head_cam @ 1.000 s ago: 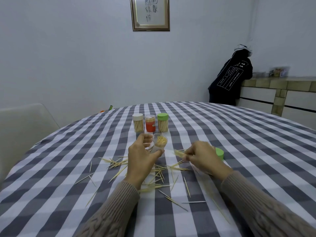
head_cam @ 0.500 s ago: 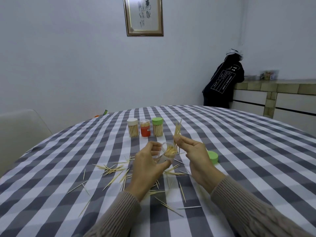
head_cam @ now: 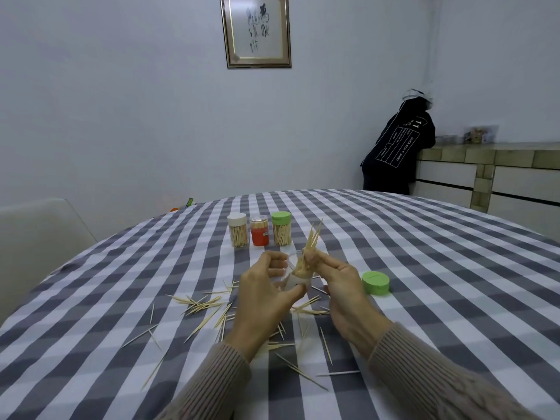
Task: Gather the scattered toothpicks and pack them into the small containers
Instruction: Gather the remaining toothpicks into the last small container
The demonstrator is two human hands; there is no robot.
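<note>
My left hand (head_cam: 266,294) grips a clear open container (head_cam: 298,277), lifted off the table and partly filled with toothpicks. My right hand (head_cam: 339,286) pinches a small bundle of toothpicks (head_cam: 313,237) that points up, its lower ends at the container's mouth. Several loose toothpicks (head_cam: 206,306) lie scattered on the checked tablecloth (head_cam: 439,298) under and around my hands. A green lid (head_cam: 375,282) lies just right of my right hand. Three closed containers stand behind: white-lidded (head_cam: 238,230), orange (head_cam: 259,230) and green-lidded (head_cam: 281,228).
A white chair (head_cam: 36,237) stands at the table's left edge. A person in a dark hoodie (head_cam: 397,150) leans on a counter (head_cam: 500,165) at the back right. A framed picture (head_cam: 257,30) hangs on the wall.
My right hand has raised the toothpick bundle from beside the table and turned it upright over the container, which my left hand keeps gripping.
</note>
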